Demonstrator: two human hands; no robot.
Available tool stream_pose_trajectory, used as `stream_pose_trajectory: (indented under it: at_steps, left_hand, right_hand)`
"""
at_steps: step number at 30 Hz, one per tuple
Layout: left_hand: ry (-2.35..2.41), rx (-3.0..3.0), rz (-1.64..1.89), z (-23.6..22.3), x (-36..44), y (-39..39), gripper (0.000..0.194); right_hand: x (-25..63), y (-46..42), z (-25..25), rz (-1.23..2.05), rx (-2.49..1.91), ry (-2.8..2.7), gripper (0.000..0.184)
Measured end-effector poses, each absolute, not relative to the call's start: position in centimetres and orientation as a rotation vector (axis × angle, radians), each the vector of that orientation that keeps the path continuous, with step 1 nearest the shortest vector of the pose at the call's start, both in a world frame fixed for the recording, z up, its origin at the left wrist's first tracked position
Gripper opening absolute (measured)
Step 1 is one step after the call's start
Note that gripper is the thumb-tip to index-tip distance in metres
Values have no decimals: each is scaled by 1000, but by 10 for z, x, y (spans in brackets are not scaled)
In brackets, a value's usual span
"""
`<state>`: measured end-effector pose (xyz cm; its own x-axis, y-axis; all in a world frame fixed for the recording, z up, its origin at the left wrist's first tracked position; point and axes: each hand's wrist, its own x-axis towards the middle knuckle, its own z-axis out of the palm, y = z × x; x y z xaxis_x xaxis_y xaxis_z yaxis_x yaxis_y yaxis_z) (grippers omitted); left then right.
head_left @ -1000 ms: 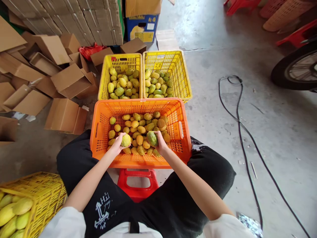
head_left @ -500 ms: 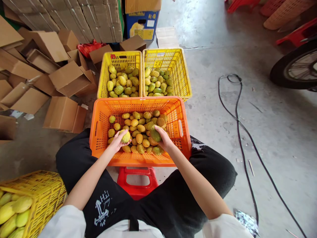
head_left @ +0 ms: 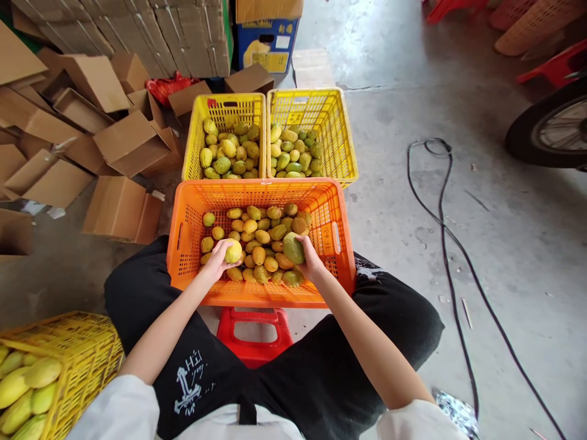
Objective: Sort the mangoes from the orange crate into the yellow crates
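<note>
My left hand (head_left: pixel 220 258) is closed round a roundish yellow fruit (head_left: pixel 233 251), which could be a small melon or papaya. A larger, mottled green fruit (head_left: pixel 293 248) is gripped in my right hand (head_left: pixel 310 260), thumb on top. Both are held above an orange plastic crate (head_left: pixel 261 297) between my knees. Many oval yellow, orange and green fruits (head_left: pixel 259 255) lie in that crate, with bare floor of it along the left and right. The fingers under each held fruit are partly hidden.
Beyond stand two yellow crates of fruit, left (head_left: pixel 196 137) and right (head_left: pixel 337 134). A red stool (head_left: pixel 255 353) is under the orange crate's near edge. Cardboard boxes (head_left: pixel 117 208) clutter the left; another yellow crate (head_left: pixel 89 360) sits lower left. A black cable (head_left: pixel 444 226) and wheel (head_left: pixel 545 131) are right.
My right hand has shifted slightly right with the green fruit, and the fruit has been turned in its fingers. My left hand stays nearly in place, with the yellow fruit turned a little.
</note>
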<state>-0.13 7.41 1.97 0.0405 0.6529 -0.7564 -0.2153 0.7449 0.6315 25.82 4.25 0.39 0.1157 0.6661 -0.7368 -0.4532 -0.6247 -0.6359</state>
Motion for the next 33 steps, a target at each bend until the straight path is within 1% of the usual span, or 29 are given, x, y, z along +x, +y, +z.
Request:
stream_pose_trajectory:
  at_steps: [4, 10, 12, 14, 19, 21, 23, 27, 33]
  left_hand:
    - [1386, 486, 622, 17, 3, 65, 31]
    - [1420, 538, 577, 13, 5, 60, 23]
    - [1429, 559, 583, 14, 5, 62, 24]
    - [1434, 592, 585, 17, 5, 63, 30]
    - [1523, 634, 566, 20, 10, 60, 61]
    - [1564, 606, 562, 19, 11, 58, 65]
    - [1557, 578, 573, 18, 12, 57, 64]
    - [1485, 547, 606, 17, 11, 57, 54]
    - [1505, 502, 513, 25, 16, 58, 39]
  right_hand:
    - [253, 45, 13, 1704, -1487, 19, 23]
    - [247, 42, 6, 1686, -1467, 36, 18]
    - [247, 40, 4, 1690, -1479, 34, 18]
    - [247, 39, 4, 1690, -1488, -9, 22]
    - [245, 35, 8, 1668, -1457, -216, 39]
    - [245, 34, 6, 1685, -1473, -237, 41]
    - [244, 33, 4, 1688, -1482, -243, 37]
    - [244, 34, -4, 1694, -1533, -164, 28]
    - [243, 37, -3, 1722, -1532, -131, 33]
